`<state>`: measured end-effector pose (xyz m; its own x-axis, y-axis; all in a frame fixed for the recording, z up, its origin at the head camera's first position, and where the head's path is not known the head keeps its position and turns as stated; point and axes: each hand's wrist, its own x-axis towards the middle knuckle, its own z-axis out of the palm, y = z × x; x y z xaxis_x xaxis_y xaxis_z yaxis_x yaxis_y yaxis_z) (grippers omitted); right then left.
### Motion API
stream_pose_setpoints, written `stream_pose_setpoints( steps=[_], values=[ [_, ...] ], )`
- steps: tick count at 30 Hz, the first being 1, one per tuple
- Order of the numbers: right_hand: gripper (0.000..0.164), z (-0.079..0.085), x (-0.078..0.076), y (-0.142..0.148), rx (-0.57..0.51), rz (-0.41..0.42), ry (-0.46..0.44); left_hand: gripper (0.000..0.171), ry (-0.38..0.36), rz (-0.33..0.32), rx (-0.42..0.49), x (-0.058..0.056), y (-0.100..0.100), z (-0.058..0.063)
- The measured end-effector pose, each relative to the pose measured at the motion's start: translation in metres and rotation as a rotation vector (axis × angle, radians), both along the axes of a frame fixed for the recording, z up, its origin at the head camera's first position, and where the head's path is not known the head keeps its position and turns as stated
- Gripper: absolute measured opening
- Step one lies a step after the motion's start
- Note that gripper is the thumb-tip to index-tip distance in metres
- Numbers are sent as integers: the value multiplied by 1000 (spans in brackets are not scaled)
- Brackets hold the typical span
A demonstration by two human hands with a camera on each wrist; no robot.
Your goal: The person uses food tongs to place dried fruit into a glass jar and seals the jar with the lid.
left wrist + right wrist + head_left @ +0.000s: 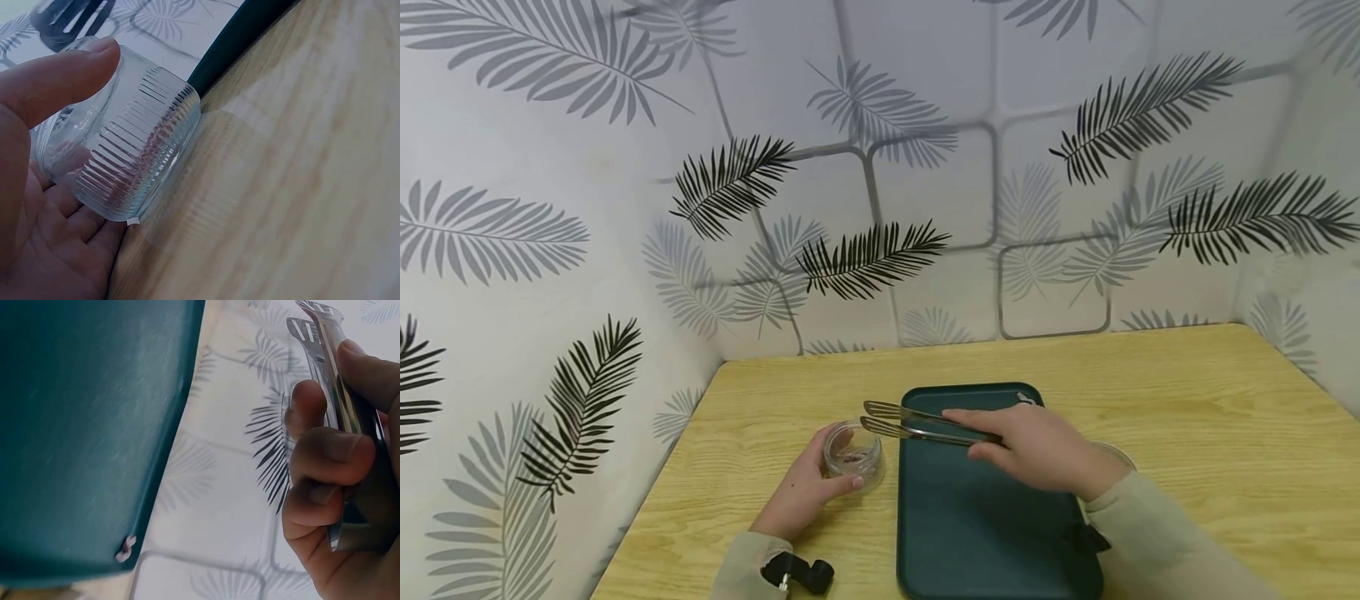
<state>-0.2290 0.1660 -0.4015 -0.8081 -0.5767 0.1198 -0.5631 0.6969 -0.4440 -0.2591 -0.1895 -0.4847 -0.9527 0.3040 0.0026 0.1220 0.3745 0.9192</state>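
Observation:
My left hand (pixel 808 483) holds a small clear glass jar (pixel 868 471) on the table, left of the tray, with the thumb on its near side and fingers behind. Ribbed glass (pixel 140 140) shows in the left wrist view, with something reddish lying low inside. In my right hand (pixel 1037 446) are metal tongs (pixel 917 432) with slotted ends, fingers and thumb wrapped round the arms. Their two tips stand slightly apart above the jar's far right side, with nothing between them. A dark green tray (pixel 977 533) lies beneath the right hand.
A small pale pinkish piece (pixel 125 549) lies in a far corner of the tray. Behind my right wrist shows the clear round rim (pixel 1116 454) of another vessel, mostly hidden. The wooden table (pixel 1150 375) meets a leaf-patterned wall (pixel 925 192) at the back and left.

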Motion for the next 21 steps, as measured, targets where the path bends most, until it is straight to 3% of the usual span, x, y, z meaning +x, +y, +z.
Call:
stream_pose_setpoints(
  steps=[21],
  values=[
    [58, -17, 2, 55, 45, -140, -59, 83, 1, -17, -1, -1, -3, -2]
  ],
)
